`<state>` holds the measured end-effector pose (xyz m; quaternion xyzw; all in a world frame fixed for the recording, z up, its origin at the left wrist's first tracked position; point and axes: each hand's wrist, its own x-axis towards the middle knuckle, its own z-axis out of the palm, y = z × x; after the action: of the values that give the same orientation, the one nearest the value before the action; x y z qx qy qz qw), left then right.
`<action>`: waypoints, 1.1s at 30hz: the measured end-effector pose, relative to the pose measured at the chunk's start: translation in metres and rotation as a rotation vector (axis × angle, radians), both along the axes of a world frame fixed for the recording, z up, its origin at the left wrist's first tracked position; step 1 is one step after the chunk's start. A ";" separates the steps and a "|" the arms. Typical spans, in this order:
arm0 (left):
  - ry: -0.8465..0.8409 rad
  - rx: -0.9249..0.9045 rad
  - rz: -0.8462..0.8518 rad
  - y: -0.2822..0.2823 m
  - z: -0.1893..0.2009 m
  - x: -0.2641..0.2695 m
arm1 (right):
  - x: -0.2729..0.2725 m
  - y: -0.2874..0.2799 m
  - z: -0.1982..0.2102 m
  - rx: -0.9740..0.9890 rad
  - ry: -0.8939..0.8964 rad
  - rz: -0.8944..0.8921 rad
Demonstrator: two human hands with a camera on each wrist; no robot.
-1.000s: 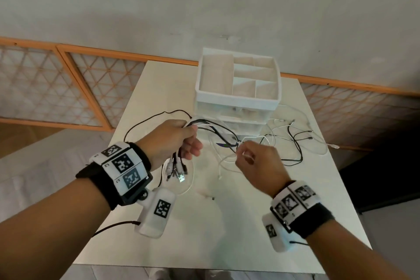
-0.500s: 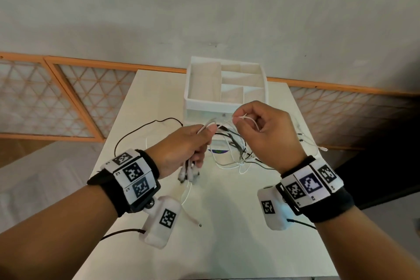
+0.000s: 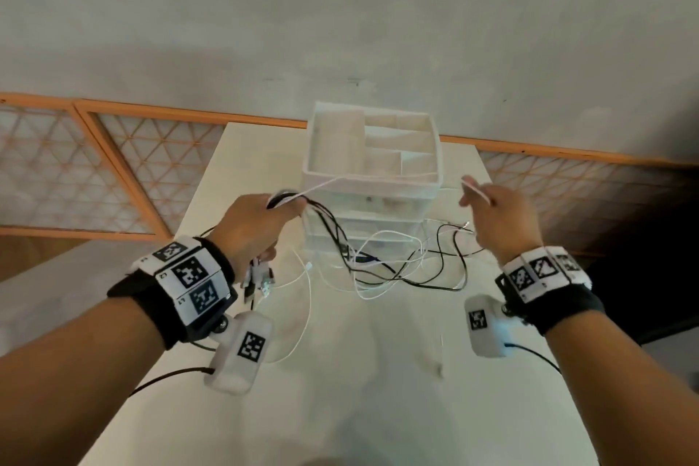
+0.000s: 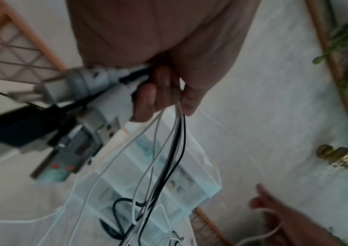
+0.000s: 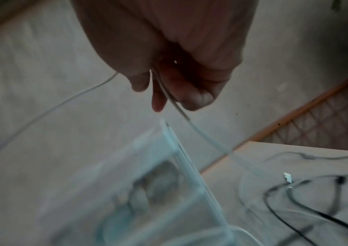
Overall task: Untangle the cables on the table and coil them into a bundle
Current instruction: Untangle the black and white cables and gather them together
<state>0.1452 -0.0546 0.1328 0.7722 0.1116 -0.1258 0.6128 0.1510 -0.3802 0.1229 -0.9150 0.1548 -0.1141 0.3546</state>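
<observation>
A: Left hand [image 3: 252, 229]?
B: Raised above the table [image 3: 363, 371]; fingers [image 4: 147, 99] curled round a bunch of black and white cables [image 3: 382, 265], with the USB plugs [image 3: 259, 280] hanging below the fist.

A: Right hand [image 3: 499, 217]?
B: Raised well apart from the left, just beside the white drawer organiser [image 3: 372, 163]; thumb and fingers [image 5: 192, 94] pinching one white cable [image 5: 181, 109].

A: The cables themselves?
B: Loops sag from the left fist onto the table in front of the organiser, tangled; further ends lie on the table at right.
</observation>
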 end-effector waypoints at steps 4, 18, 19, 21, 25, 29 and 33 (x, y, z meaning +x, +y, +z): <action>0.125 -0.065 0.102 0.007 -0.010 0.002 | 0.001 -0.005 0.018 0.005 0.156 -0.052; 0.134 -0.012 -0.068 0.020 -0.008 -0.003 | 0.024 -0.042 -0.032 -0.073 0.234 0.153; 0.117 -0.007 -0.074 0.020 -0.006 -0.005 | 0.017 -0.042 -0.046 -0.133 0.392 0.194; 0.097 0.008 -0.084 0.021 -0.001 -0.008 | 0.003 -0.032 -0.064 -0.304 0.529 0.231; 0.082 0.052 -0.111 0.014 0.006 -0.012 | -0.028 0.034 -0.060 -0.184 0.123 0.412; 0.086 0.073 -0.269 -0.005 0.020 -0.019 | -0.054 0.120 -0.029 0.054 -0.184 0.567; 0.011 0.284 -0.666 -0.012 0.040 -0.031 | -0.042 0.150 -0.032 -0.009 -0.266 0.652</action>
<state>0.1144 -0.0662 0.1727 0.8428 -0.1263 -0.3059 0.4243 0.1085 -0.2302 0.0911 -0.8950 -0.1936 -0.1136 0.3855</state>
